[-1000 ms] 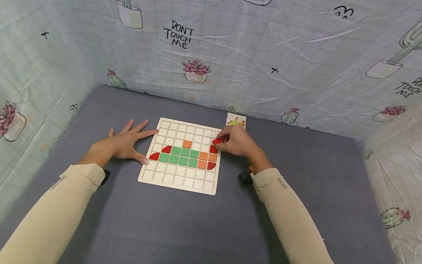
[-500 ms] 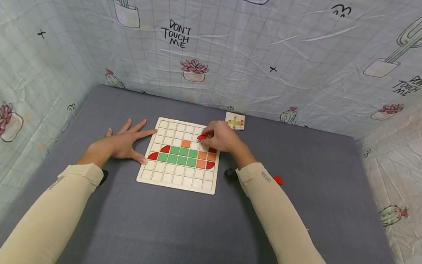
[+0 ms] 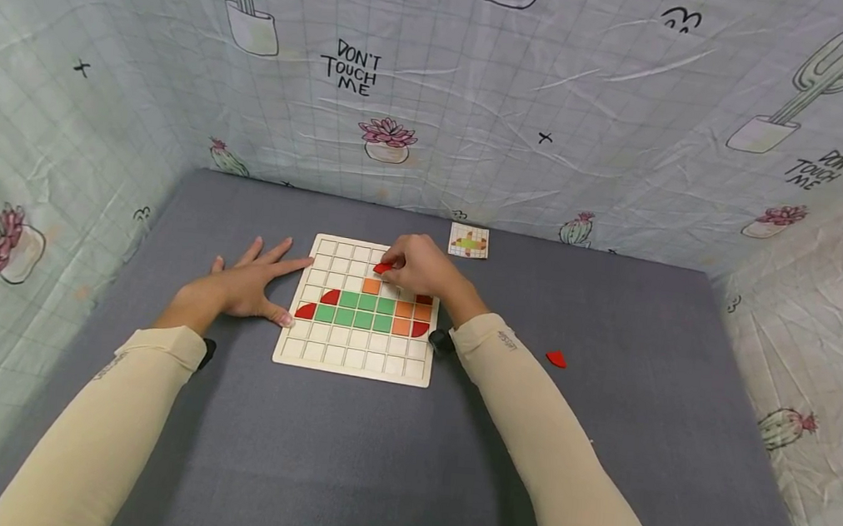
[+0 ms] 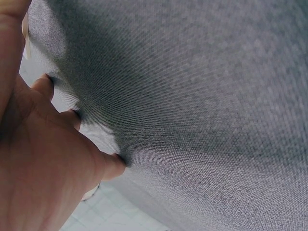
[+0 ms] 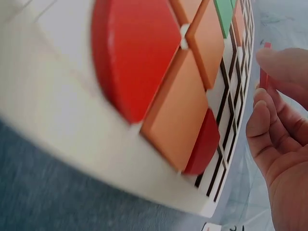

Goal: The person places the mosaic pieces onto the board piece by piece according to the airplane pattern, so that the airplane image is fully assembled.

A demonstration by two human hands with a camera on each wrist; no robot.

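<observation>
My right hand (image 3: 424, 267) pinches a red quarter-round tile (image 3: 382, 268) between thumb and fingers, over the upper middle of the wooden grid board (image 3: 351, 363). Just below that tile lies a single orange square tile (image 3: 371, 286). Two rows of green square tiles (image 3: 364, 320) fill the centre, with orange squares (image 3: 402, 326) and red quarter-round tiles (image 3: 420, 329) at the ends. My left hand (image 3: 246, 289) spreads its fingers at the board's left side, thumb and index finger at the edge. In the left wrist view, the other fingertips (image 4: 115, 163) rest on the grey cloth.
Behind the board lies a small pattern card (image 3: 469, 240) showing a coloured figure on a grid. A loose red quarter-round tile (image 3: 556, 358) lies on the grey tabletop (image 3: 625, 339), right of my right forearm. A printed curtain (image 3: 464, 125) encloses the back and sides.
My right hand has moved left from the board's right edge, carrying the red tile to above the orange square. The card and the loose red tile have come into view. My left hand stays put.
</observation>
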